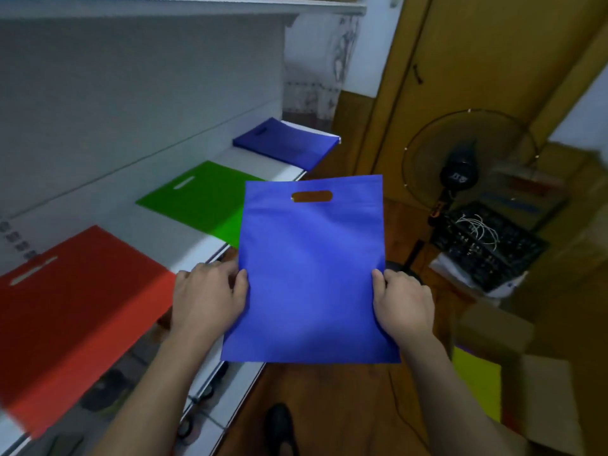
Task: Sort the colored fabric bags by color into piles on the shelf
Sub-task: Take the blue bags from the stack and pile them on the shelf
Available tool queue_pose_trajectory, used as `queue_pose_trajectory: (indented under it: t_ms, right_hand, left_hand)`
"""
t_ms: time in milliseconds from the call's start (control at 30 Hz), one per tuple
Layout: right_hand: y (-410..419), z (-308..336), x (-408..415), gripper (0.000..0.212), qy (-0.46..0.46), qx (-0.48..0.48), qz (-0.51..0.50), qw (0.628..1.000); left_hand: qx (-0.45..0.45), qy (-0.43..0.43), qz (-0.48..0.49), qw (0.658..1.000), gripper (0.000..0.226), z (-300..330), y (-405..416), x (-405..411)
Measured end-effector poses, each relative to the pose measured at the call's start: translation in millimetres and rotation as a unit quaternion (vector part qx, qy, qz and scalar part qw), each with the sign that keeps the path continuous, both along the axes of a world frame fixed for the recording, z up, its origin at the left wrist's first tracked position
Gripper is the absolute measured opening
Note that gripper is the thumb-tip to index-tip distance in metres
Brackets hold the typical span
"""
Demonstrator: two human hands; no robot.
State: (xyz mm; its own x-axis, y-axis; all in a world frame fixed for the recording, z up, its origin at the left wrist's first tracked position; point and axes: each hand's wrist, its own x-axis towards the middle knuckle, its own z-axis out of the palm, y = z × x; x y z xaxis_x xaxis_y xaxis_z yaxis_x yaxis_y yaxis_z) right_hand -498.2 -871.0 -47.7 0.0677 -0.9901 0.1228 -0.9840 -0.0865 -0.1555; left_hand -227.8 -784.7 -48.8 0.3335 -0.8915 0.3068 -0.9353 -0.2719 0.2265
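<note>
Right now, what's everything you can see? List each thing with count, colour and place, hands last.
held bag: one, blue, in the air beside the shelf edge
blue pile: one, dark blue, far end of shelf
green bag: one, green, middle of shelf
red bag: one, red, near end of shelf
shelf: one, white, left
fan: one, black, on the floor, right
crate: one, black, below the fan
box: one, cardboard, lower right, yellow sheet inside
left hand: grips the held bag's left edge
right hand: grips its right edge
</note>
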Motion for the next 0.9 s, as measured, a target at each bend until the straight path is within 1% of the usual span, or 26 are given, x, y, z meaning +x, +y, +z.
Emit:
queue_pose_trajectory:
  t_ms: [133, 267, 367, 433, 567, 733, 833, 900]
  right_hand:
    - [-83, 4, 14, 0.042, -0.006, 0.017, 0.0, 1.0]
    - [-158, 10, 27, 0.04, 0.002, -0.022, 0.018, 1.0]
    - [-217, 11, 38, 0.04, -0.012, -0.037, 0.028, 0.999]
    - [-240, 9, 42, 0.042, -0.016, -0.042, 0.033, 0.998]
    - [-305, 10, 52, 0.042, -0.033, -0.026, 0.052, 0.998]
    - [-421, 0, 87, 0.042, -0.023, -0.012, 0.124, 0.992]
    - [-490, -10, 113, 0.038, 0.004, -0.002, 0.185, 0.983]
    - [-533, -12, 133, 0.04, 0.01, 0.006, 0.233, 0.973]
  left_hand:
    - [-0.001, 0.017, 0.008, 1.0, 0.032, -1, -84, 11]
    - [0.003, 0.025, 0.025, 0.999, 0.033, 2, -153, 25]
    - [0.0, 0.02, 0.034, 0.999, 0.033, 10, -208, 30]
    - [0.001, 0.012, 0.041, 0.999, 0.033, 17, -228, 34]
    - [0.02, 0.028, 0.074, 0.997, 0.035, 19, -275, 36]
    - [0.025, 0.083, 0.126, 0.988, 0.041, 10, -347, 42]
    - [0.013, 0.055, 0.166, 0.984, 0.043, -6, -386, 48]
    - [0.008, 0.039, 0.19, 0.981, 0.043, -13, -412, 49]
